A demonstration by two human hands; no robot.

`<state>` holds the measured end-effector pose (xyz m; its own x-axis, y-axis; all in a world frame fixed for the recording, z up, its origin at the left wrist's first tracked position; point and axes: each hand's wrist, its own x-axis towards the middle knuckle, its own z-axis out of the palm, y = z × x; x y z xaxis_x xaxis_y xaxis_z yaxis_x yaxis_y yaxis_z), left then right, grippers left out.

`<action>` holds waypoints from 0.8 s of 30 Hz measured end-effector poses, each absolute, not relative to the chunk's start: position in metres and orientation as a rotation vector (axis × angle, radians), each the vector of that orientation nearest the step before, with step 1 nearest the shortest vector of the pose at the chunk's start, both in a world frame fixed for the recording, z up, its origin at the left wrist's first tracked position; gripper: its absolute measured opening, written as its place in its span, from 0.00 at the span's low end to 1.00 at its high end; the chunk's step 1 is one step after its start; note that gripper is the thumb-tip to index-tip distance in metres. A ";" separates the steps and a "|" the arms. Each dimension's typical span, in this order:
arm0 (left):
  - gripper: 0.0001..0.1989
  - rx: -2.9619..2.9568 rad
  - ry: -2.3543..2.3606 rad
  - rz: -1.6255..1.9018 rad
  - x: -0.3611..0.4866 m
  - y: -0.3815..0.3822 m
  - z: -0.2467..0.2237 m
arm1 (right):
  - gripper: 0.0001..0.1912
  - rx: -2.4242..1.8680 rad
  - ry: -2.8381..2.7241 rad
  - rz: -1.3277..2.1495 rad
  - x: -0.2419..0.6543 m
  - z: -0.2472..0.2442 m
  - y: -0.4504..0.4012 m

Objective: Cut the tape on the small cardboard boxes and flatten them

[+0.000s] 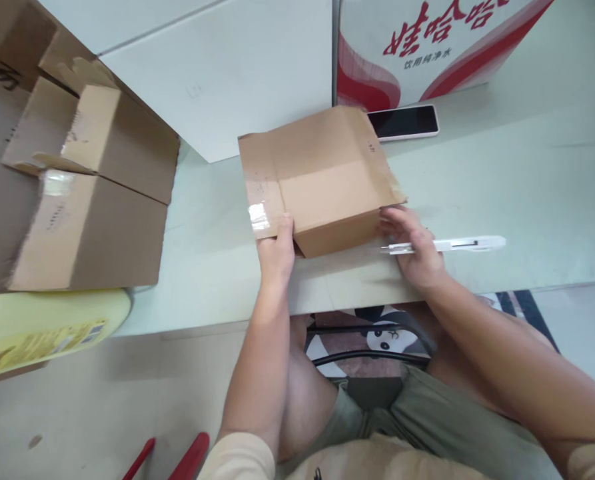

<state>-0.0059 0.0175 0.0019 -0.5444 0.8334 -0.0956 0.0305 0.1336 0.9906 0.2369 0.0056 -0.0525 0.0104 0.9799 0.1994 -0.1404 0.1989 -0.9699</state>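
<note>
A brown cardboard box (327, 167) lies tilted on the pale green tabletop, with a strip of clear tape on its left flap. My left hand (276, 253) grips the box's near left corner, thumb on top of the flap and fingers hidden beneath. At the near right corner, my right hand (414, 247) holds a white pen-like tool (470, 244) with a thin metal tip pointing left. The fingertips of that hand touch the box's edge.
Stacked cardboard boxes (122, 207) and a yellow container (52, 327) stand at the left. Behind the box are a white cabinet (237, 73), a phone (407, 123) and a red and white carton (427, 53). The table's front edge runs below my hands.
</note>
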 end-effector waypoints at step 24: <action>0.22 0.891 1.563 1.388 -0.014 0.025 -0.010 | 0.30 -1.054 -1.227 1.225 0.239 -0.055 0.002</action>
